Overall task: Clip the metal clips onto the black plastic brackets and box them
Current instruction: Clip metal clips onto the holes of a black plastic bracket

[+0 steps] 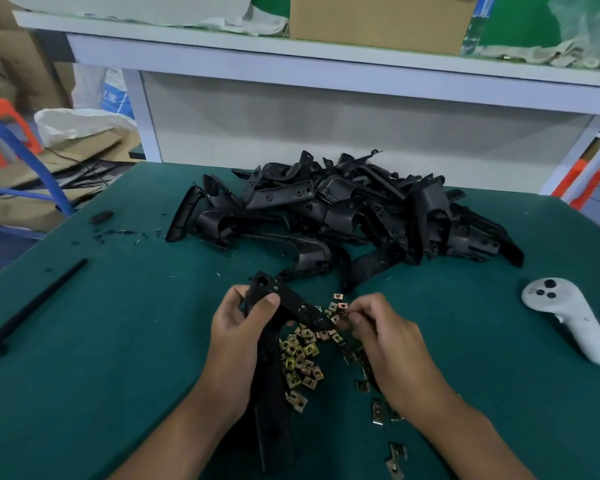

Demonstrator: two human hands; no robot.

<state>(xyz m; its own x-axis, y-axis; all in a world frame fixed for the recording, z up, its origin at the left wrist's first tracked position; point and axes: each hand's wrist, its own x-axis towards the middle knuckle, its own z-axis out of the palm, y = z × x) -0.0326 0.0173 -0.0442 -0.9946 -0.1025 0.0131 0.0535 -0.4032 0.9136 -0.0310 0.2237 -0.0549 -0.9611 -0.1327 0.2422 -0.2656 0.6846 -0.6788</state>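
My left hand (pixel 238 337) grips a black plastic bracket (pixel 284 306) above the green table, thumb across its upper arm. The bracket's long lower leg runs down under my wrist. My right hand (pixel 381 337) pinches a small metal clip (pixel 342 311) at the bracket's right tip. A loose heap of brass-coloured metal clips (pixel 300 362) lies between my hands, with a few more scattered toward the front edge (pixel 395 459). A big pile of black brackets (pixel 347 209) fills the middle of the table behind my hands.
A white handheld controller (pixel 568 317) lies at the right. A long black plastic strip (pixel 32 310) lies at the left, with small black scraps (pixel 101 218) beyond it. A white shelf (pixel 326 71) with a cardboard box (pixel 378 19) stands behind the table.
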